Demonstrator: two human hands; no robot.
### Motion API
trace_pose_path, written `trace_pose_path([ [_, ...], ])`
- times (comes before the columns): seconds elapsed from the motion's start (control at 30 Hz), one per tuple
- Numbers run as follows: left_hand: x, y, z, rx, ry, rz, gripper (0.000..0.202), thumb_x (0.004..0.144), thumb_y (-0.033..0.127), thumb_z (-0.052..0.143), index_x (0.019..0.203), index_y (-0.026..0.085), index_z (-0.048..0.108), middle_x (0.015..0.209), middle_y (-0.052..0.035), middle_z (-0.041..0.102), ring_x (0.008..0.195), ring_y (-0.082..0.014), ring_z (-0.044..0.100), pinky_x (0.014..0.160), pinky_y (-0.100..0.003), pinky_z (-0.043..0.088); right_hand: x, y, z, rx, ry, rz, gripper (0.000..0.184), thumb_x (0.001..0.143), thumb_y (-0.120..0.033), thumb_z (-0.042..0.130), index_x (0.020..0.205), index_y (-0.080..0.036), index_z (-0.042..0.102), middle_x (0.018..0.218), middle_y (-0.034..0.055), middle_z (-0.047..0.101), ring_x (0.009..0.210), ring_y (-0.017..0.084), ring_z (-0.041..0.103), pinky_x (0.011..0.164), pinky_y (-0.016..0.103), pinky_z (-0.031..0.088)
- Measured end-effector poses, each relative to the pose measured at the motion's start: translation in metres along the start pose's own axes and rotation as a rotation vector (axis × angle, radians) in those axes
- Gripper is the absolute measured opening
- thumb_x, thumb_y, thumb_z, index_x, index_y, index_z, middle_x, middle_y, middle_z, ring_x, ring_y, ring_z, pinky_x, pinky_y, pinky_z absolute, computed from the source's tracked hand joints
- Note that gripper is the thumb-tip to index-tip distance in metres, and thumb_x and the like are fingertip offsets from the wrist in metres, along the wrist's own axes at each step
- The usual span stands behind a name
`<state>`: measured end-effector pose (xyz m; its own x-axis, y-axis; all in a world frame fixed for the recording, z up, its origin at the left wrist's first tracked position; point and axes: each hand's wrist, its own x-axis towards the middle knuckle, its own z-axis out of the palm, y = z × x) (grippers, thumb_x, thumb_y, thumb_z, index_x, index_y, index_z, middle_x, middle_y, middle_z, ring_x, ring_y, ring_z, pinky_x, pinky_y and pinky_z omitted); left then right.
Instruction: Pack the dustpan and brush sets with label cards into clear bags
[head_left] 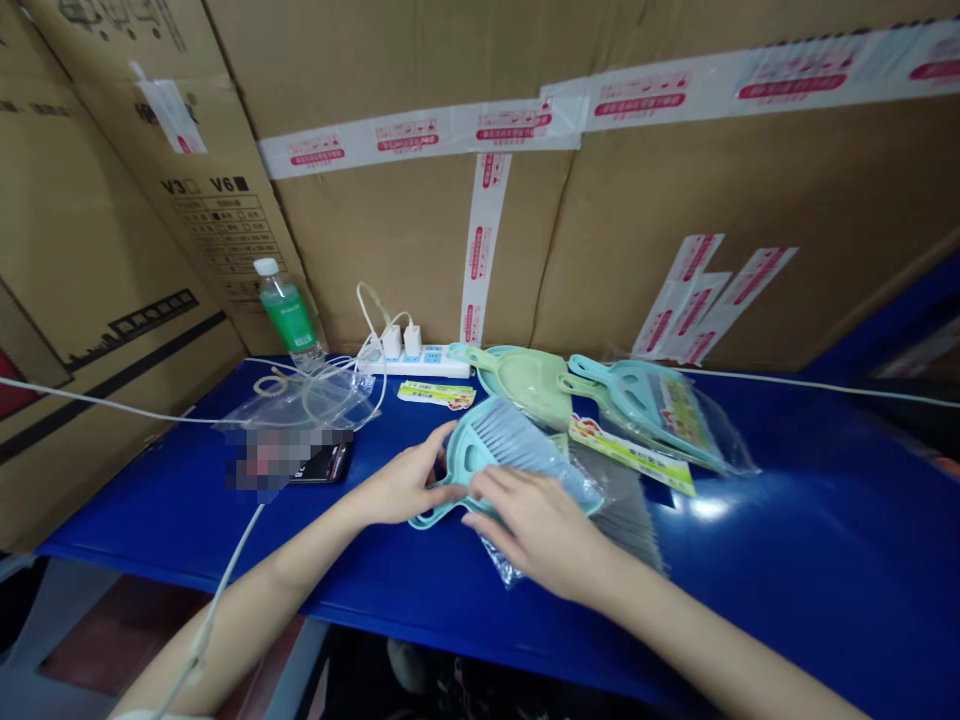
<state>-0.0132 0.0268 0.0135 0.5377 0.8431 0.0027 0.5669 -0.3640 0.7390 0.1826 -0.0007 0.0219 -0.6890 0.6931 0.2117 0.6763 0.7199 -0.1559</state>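
Note:
A light-blue hand brush (517, 440) with pale bristles lies nested against a light-blue dustpan (589, 502) on the blue table. My left hand (409, 485) is closed around their handle end, fingers behind and thumb in front. Across the near side, my right hand (536, 525) has its fingers curled onto the brush where the handle meets the head; the palm side is hidden. Beneath and beside that hand are crinkled clear plastic wrap (501, 562) and grey bristles (630, 510).
Behind lie a green dustpan (529, 378), a bagged blue set (660, 405) and label cards (630, 455). A power strip (450, 362) with white cables, a bottle (289, 315) and a phone (322, 464) stand left. Cardboard (405, 240) walls the back.

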Motion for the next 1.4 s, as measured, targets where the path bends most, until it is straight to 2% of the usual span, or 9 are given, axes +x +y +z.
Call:
trace_pose_path([
  [0.2,0.001,-0.003,-0.012,0.063,-0.019,0.008,0.057,0.087,0.025,0.046,0.141,0.02,0.03,0.11,-0.0063,0.061,0.089,-0.0173,0.057,0.084,-0.033,0.047,-0.003,0.053,-0.031,-0.303,-0.002,0.513,0.016,0.091,-0.018,0.043,0.093,-0.016,0.058,0.093,0.0109,0.065,0.087,0.023,0.063,0.062,0.028,0.04],
  [0.33,-0.002,-0.004,-0.022,0.25,-0.017,-0.068,0.052,0.089,0.022,0.039,0.141,0.02,0.033,0.136,-0.0099,0.049,0.123,-0.0242,0.046,0.104,-0.04,0.036,-0.009,0.071,-0.039,-0.371,-0.191,0.636,0.022,0.089,-0.028,0.05,0.101,-0.013,0.061,0.103,0.0146,0.065,0.094,0.026,0.063,0.063,0.029,0.043],
  [0.47,-0.004,-0.004,-0.024,0.363,-0.032,-0.153,0.053,0.091,0.023,0.035,0.144,0.023,0.029,0.138,-0.0091,0.048,0.13,-0.0256,0.042,0.105,-0.043,0.036,-0.011,0.072,-0.039,-0.371,-0.326,0.591,0.022,0.09,-0.026,0.049,0.101,-0.014,0.065,0.102,0.0138,0.068,0.097,0.026,0.064,0.066,0.028,0.045],
  [0.63,-0.004,-0.005,-0.024,0.416,-0.027,-0.168,0.054,0.091,0.022,0.035,0.144,0.024,0.028,0.139,-0.0077,0.048,0.133,-0.0259,0.038,0.106,-0.044,0.036,-0.011,0.077,-0.041,-0.338,-0.292,0.559,0.017,0.085,-0.013,0.051,0.089,-0.016,0.068,0.093,0.0103,0.07,0.088,0.022,0.066,0.061,0.026,0.043],
  [0.9,-0.002,-0.007,-0.027,0.379,-0.055,-0.128,0.051,0.09,0.018,0.038,0.141,0.024,0.036,0.139,-0.0071,0.048,0.132,-0.0252,0.04,0.107,-0.04,0.034,-0.005,0.068,-0.068,-0.378,0.08,0.305,0.024,0.083,-0.007,0.048,0.076,-0.019,0.068,0.078,0.0057,0.067,0.08,0.02,0.06,0.061,0.027,0.039],
  [1.0,-0.002,-0.006,-0.028,0.37,-0.063,-0.077,0.052,0.09,0.015,0.037,0.14,0.025,0.037,0.127,-0.0068,0.055,0.117,-0.022,0.051,0.102,-0.037,0.039,0.024,0.056,-0.071,-0.344,0.16,0.125,0.025,0.083,-0.005,0.046,0.082,-0.019,0.066,0.079,0.0057,0.065,0.081,0.02,0.055,0.063,0.027,0.038],
  [1.1,-0.002,-0.003,-0.028,0.366,-0.085,-0.049,0.054,0.088,0.011,0.036,0.14,0.025,0.038,0.115,-0.0058,0.058,0.106,-0.0205,0.055,0.096,-0.036,0.043,0.07,0.046,-0.064,-0.206,0.062,0.057,0.027,0.082,-0.003,0.045,0.089,-0.018,0.066,0.09,0.0071,0.066,0.087,0.019,0.055,0.065,0.026,0.037],
  [1.23,-0.003,-0.001,-0.027,0.357,-0.101,-0.027,0.055,0.088,0.009,0.034,0.14,0.025,0.038,0.116,-0.0064,0.057,0.106,-0.0208,0.055,0.097,-0.036,0.043,0.13,0.04,-0.04,-0.041,-0.093,-0.041,0.032,0.079,0.003,0.047,0.089,-0.018,0.068,0.097,0.0062,0.067,0.091,0.017,0.058,0.071,0.025,0.038],
  [1.4,-0.004,-0.001,-0.024,0.374,-0.08,-0.038,0.058,0.086,0.007,0.036,0.141,0.024,0.036,0.123,-0.0084,0.054,0.116,-0.0225,0.052,0.1,-0.037,0.042,0.168,0.039,-0.017,0.045,-0.1,-0.021,0.033,0.08,0.003,0.049,0.101,-0.015,0.068,0.103,0.0111,0.068,0.095,0.021,0.061,0.075,0.029,0.043],
])
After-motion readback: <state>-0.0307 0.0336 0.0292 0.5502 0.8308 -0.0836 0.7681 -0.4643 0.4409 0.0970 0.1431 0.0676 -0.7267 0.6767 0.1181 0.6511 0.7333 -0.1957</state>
